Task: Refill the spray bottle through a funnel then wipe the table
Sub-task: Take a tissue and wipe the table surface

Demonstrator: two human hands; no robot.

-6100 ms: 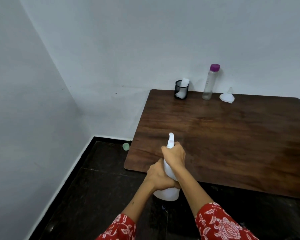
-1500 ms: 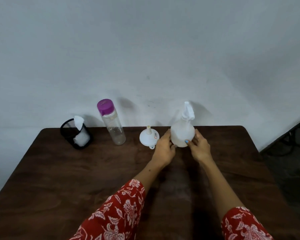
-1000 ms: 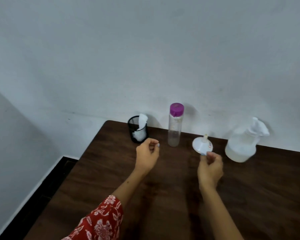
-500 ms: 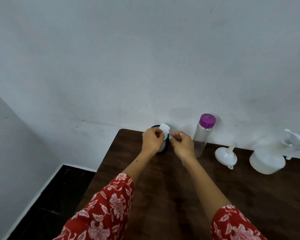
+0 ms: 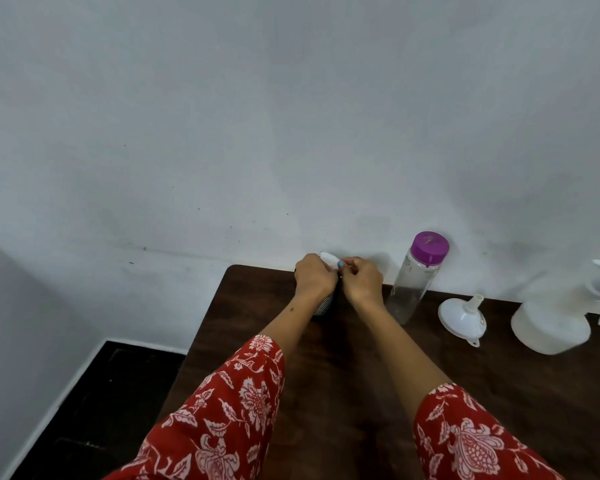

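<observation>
My left hand (image 5: 314, 277) and my right hand (image 5: 362, 280) meet over the black mesh cup (image 5: 323, 306) at the table's back left. Both pinch the white cloth (image 5: 330, 260) that sticks out of the cup. The hands hide most of the cup. To the right stands a clear bottle with a purple cap (image 5: 416, 278). A white funnel (image 5: 462, 319) lies on its side beyond it. The white spray bottle (image 5: 555, 322) stands at the far right, near the wall.
The dark wooden table (image 5: 343, 375) runs along a white wall. Its left edge drops to a black floor (image 5: 94, 403) with a white skirting. My red floral sleeves fill the bottom of the view.
Since one second ago my two hands have come together at the mesh cup and closed on the cloth. In the last half second they have barely moved.
</observation>
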